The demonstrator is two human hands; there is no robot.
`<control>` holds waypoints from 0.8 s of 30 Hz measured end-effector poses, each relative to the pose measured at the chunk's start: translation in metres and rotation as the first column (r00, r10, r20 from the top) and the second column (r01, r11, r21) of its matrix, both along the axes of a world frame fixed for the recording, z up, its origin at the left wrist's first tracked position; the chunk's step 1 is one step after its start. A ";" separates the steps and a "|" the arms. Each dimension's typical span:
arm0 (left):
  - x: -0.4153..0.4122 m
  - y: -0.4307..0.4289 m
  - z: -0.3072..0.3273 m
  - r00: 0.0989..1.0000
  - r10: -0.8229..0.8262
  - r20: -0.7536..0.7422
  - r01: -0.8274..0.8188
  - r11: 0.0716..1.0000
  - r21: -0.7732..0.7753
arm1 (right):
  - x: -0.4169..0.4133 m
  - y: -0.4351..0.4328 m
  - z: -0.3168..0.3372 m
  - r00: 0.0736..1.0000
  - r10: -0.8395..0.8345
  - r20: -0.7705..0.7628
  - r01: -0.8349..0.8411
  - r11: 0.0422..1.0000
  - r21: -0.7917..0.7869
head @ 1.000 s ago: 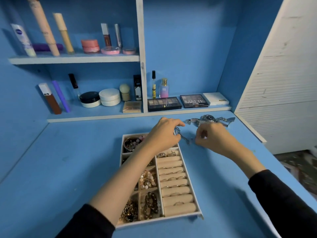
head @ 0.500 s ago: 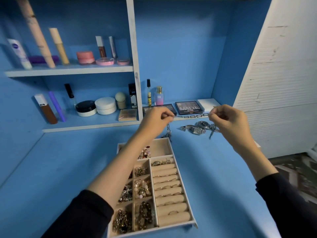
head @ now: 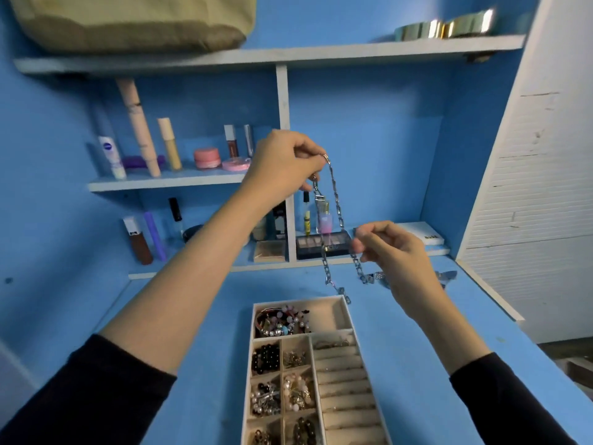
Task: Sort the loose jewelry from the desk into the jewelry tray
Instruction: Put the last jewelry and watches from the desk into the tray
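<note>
A silver chain necklace [head: 337,207] hangs in the air above the blue desk. My left hand [head: 282,165] pinches its top end, raised high. My right hand [head: 390,248], lower and to the right, pinches the chain further along. The loose end dangles just above the far right corner of the white jewelry tray [head: 348,316]. The tray's compartments hold beads, earrings and rings. Silver watches [head: 444,276] lie on the desk behind my right hand, partly hidden by it.
Shelves behind the desk carry cosmetics: tubes, jars, a perfume bottle [head: 324,218], eyeshadow palettes [head: 322,245] and a white box [head: 423,236]. A beige bag [head: 134,20] sits on the top shelf. A white wall panel [head: 529,220] borders the desk on the right.
Both hands rose from the desk with the chain. My left hand went up high, stretching the chain so it hangs; the view tilted upward.
</note>
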State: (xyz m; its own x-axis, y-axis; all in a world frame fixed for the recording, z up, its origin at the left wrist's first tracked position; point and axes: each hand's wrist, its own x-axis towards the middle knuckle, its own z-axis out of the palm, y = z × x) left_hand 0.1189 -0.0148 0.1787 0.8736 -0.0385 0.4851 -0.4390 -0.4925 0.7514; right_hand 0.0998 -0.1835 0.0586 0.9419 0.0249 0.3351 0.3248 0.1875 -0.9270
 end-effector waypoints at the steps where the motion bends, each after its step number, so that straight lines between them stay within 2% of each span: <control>1: -0.002 0.003 0.008 1.000 0.007 0.005 -0.007 1.000 -0.017 | -0.001 0.003 0.002 1.000 0.008 0.009 -0.008 1.000 0.006; 5: -0.011 0.014 0.039 0.998 0.050 0.026 -0.049 0.997 -0.056 | -0.004 0.007 -0.006 0.999 -0.010 -0.039 0.010 1.000 -0.011; 13: -0.033 0.025 0.079 0.993 0.089 0.076 -0.091 0.995 0.033 | -0.010 0.005 -0.063 0.978 -0.127 -0.167 0.103 0.984 -0.145; 24: -0.050 0.046 0.094 0.980 0.167 0.105 -0.172 0.984 0.046 | -0.014 0.003 -0.104 0.973 -0.187 -0.137 0.142 0.948 -0.285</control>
